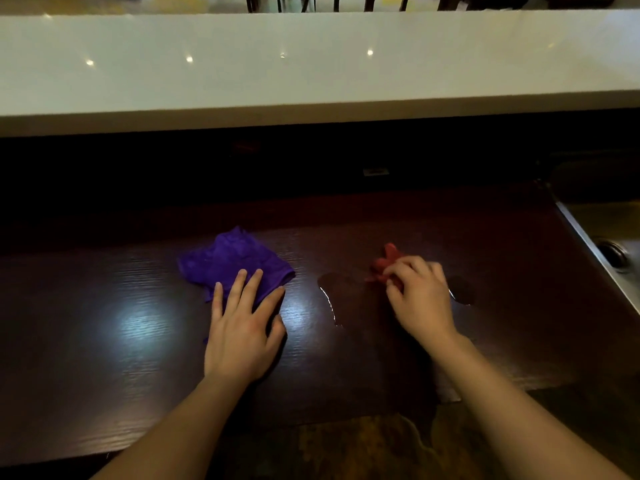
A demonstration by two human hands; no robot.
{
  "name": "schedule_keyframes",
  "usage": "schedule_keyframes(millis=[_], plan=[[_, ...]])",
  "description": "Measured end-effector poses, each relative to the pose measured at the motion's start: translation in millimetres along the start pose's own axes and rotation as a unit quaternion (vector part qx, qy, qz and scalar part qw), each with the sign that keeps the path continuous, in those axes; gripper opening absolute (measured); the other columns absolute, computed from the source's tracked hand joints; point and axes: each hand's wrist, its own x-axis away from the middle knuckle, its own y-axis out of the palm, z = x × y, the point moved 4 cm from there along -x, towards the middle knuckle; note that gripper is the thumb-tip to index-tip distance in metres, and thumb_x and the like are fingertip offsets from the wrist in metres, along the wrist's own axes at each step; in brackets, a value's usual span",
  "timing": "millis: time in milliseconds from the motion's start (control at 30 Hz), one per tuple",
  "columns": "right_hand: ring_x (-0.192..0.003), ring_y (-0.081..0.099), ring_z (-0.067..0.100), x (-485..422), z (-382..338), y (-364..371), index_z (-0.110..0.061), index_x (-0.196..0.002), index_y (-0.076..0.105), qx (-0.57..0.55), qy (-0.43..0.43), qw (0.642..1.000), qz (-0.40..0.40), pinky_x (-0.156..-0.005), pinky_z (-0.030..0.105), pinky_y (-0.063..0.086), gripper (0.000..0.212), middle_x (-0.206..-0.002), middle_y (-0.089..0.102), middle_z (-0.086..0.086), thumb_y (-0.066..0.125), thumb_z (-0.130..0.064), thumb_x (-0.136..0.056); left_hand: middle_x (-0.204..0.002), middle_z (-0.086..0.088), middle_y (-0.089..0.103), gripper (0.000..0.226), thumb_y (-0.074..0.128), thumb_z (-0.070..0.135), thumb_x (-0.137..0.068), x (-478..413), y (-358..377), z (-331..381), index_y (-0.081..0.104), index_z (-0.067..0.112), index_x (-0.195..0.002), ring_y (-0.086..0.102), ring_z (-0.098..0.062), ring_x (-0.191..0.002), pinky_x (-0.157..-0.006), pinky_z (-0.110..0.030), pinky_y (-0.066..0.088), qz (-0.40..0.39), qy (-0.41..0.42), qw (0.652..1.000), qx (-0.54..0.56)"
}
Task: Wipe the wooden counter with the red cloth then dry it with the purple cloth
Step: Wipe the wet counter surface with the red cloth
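Note:
The dark wooden counter [104, 323] fills the lower half of the view. A crumpled purple cloth [228, 261] lies on it left of centre. My left hand [242, 327] rests flat with fingers spread, the fingertips on the cloth's near edge. To the right, my right hand [420, 292] is closed on a bunched red cloth [384, 263], which sticks out past the fingers and touches the counter. A puddle of water [346, 296] spreads on the wood under and beside that hand.
A raised white countertop [311, 64] runs across the back, with a dark recess beneath it. A steel sink [609, 251] with a drain sits at the right edge. The floor shows below the counter's near edge.

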Motion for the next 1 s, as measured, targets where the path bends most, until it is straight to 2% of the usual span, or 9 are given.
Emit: schedule_keyframes(millis=[167, 300, 500, 600, 667, 767, 833, 933, 1000], plan=[[-0.103, 0.052, 0.034, -45, -53, 22, -0.025, -0.112, 0.069, -0.089, -0.023, 0.996, -0.023, -0.092, 0.041, 0.042, 0.025, -0.118, 0.066, 0.001, 0.065, -0.021, -0.087, -0.156, -0.011, 0.038, 0.052, 0.042, 0.04, -0.088, 0, 0, -1, 0.055, 0.026, -0.137, 0.02, -0.027, -0.149, -0.121, -0.055, 0.007, 0.015, -0.018, 1.0, -0.01], [-0.116, 0.045, 0.027, -31, -87, 42, -0.04, -0.131, 0.057, 0.004, -0.125, 0.985, -0.116, -0.093, 0.039, 0.038, 0.049, -0.141, 0.055, -0.011, 0.066, -0.044, -0.082, -0.156, -0.012, 0.038, 0.054, 0.042, 0.04, -0.088, 1, -1, -2, 0.054, 0.02, -0.137, 0.02, -0.028, -0.149, -0.121, -0.055, 0.007, 0.015, -0.038, 0.999, -0.016], [-0.098, 0.051, 0.02, 38, -59, 28, -0.043, -0.114, 0.064, 0.07, -0.241, 0.962, -0.108, -0.078, 0.036, 0.036, 0.037, -0.133, 0.058, -0.017, 0.06, -0.055, -0.08, -0.156, -0.012, 0.037, 0.054, 0.042, 0.04, -0.089, 1, -1, -3, 0.054, 0.018, -0.137, 0.019, -0.028, -0.15, -0.12, -0.056, 0.009, 0.012, -0.032, 0.999, -0.005], [-0.094, 0.056, 0.024, 42, -36, 9, -0.033, -0.105, 0.072, 0.014, -0.226, 0.971, -0.077, -0.08, 0.043, 0.045, 0.029, -0.123, 0.065, -0.012, 0.076, -0.032, -0.076, -0.156, -0.012, 0.037, 0.054, 0.041, 0.039, -0.089, 1, -1, -4, 0.054, 0.018, -0.137, 0.019, -0.027, -0.15, -0.12, -0.057, 0.01, 0.011, -0.03, 0.999, 0.006], [-0.094, 0.06, 0.022, 31, -32, -5, -0.023, -0.1, 0.073, -0.071, -0.201, 0.974, -0.072, -0.083, 0.039, 0.049, 0.023, -0.112, 0.068, -0.006, 0.076, -0.02, -0.077, -0.156, -0.012, 0.037, 0.053, 0.041, 0.039, -0.089, 1, 0, -4, 0.054, 0.018, -0.137, 0.019, -0.027, -0.15, -0.12, -0.058, 0.011, 0.01, -0.029, 1.0, 0.006], [-0.083, 0.057, -0.002, 5, -26, -26, -0.029, -0.094, 0.066, -0.261, -0.064, 0.962, -0.047, -0.078, 0.017, 0.043, 0.017, -0.089, 0.064, -0.012, 0.063, -0.017, -0.083, -0.156, -0.012, 0.038, 0.053, 0.041, 0.039, -0.089, 1, 1, -5, 0.055, 0.018, -0.136, 0.02, -0.028, -0.149, -0.119, -0.058, 0.012, 0.014, -0.026, 1.0, 0.004], [-0.077, 0.056, 0.004, -9, -12, -26, -0.028, -0.092, 0.062, -0.342, 0.035, 0.935, -0.084, -0.077, 0.027, 0.045, 0.017, -0.082, 0.063, -0.01, 0.058, -0.012, -0.089, -0.155, -0.012, 0.038, 0.052, 0.042, 0.039, -0.089, 0, 1, -5, 0.055, 0.018, -0.135, 0.021, -0.028, -0.149, -0.119, -0.058, 0.012, 0.014, -0.026, 1.0, 0.004], [-0.102, 0.061, 0.024, -13, 14, -22, -0.021, -0.1, 0.063, -0.207, 0.093, 0.964, -0.139, -0.092, 0.045, 0.046, 0.022, -0.107, 0.065, 0.004, 0.059, -0.004, -0.087, -0.155, -0.012, 0.038, 0.053, 0.041, 0.039, -0.089, 1, 0, -4, 0.055, 0.018, -0.135, 0.02, -0.028, -0.149, -0.119, -0.058, 0.012, 0.014, -0.027, 1.0, 0.005], [-0.124, 0.052, 0.031, -7, 20, -29, -0.016, -0.117, 0.063, -0.081, 0.067, 0.993, -0.058, -0.105, 0.044, 0.039, 0.032, -0.134, 0.055, 0.01, 0.064, -0.009, -0.086, -0.155, -0.012, 0.039, 0.053, 0.041, 0.039, -0.089, 1, -1, -4, 0.055, 0.017, -0.135, 0.021, -0.028, -0.149, -0.12, -0.058, 0.012, 0.015, -0.027, 0.999, 0.007]])
